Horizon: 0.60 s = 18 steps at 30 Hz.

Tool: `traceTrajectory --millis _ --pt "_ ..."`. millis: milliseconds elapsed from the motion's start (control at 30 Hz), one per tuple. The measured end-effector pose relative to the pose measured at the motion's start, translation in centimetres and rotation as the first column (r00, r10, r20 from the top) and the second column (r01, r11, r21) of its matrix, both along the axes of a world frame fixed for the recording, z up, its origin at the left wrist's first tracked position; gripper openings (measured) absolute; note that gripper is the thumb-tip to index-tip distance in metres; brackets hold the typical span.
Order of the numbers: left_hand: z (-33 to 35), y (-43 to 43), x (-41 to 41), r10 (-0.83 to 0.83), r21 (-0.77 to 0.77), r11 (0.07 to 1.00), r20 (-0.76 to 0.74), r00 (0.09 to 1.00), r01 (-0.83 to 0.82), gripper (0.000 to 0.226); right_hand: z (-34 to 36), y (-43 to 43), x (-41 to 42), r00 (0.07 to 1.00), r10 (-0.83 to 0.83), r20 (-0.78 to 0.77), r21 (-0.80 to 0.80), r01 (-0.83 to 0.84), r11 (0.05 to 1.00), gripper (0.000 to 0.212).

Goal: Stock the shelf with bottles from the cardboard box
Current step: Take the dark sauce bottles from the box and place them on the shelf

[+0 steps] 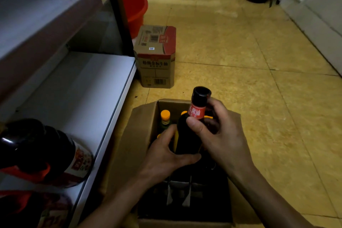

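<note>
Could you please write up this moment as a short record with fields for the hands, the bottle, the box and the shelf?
held item: dark bottle with red neck label, roughly upright over the open cardboard box
left hand: grips the bottle's lower body
right hand: grips its neck
in box: yellow-capped bottles, cardboard dividers
lower shelf: large dark bottles at the near end
floor: closed carton, red bucket

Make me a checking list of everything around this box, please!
Surface: yellow tiled floor, with the open cardboard box on it.
Job's things: dark bottle held at the box; yellow-capped bottle inside; white shelf beside the box.
Clutter: closed carton and red bucket on the floor.
Hands: left hand grips the bottle's body, right hand its neck.
Cables: nothing seen.
Surroundings: dark bottles on the shelf at left.
</note>
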<state>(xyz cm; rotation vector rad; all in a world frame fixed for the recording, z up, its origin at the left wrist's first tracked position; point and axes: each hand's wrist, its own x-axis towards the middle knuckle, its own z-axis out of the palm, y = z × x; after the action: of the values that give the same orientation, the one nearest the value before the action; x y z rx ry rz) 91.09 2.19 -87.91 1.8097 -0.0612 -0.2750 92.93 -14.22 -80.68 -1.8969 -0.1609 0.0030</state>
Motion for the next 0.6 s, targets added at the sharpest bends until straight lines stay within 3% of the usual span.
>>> traceTrajectory --millis 200,333,500,600 --pt "0.4 -1.0 0.3 0.133 -0.007 0.991 0.140 0.981 -0.133 0.069 -1.3 1.4 -0.6 0.999 0.005 -0.042 -0.111 -0.009 0.994 0.072" --pt "0.5 -1.4 0.1 0.171 0.044 0.983 0.161 0.972 -0.180 0.066 -1.4 1.2 0.1 0.997 -0.020 -0.074 -0.006 0.020 1.000 0.054" --pt "2.1 0.4 1.1 -0.004 -0.035 0.999 -0.084 0.996 0.002 0.057 -1.0 0.1 0.9 0.986 0.001 -0.168 0.254 0.042 0.966 0.069" --pt "3.0 1.2 1.2 -0.143 -0.132 0.984 -0.226 0.963 0.115 0.055 -0.9 -0.3 2.0 0.982 0.092 -0.167 0.423 -0.013 0.906 0.065"
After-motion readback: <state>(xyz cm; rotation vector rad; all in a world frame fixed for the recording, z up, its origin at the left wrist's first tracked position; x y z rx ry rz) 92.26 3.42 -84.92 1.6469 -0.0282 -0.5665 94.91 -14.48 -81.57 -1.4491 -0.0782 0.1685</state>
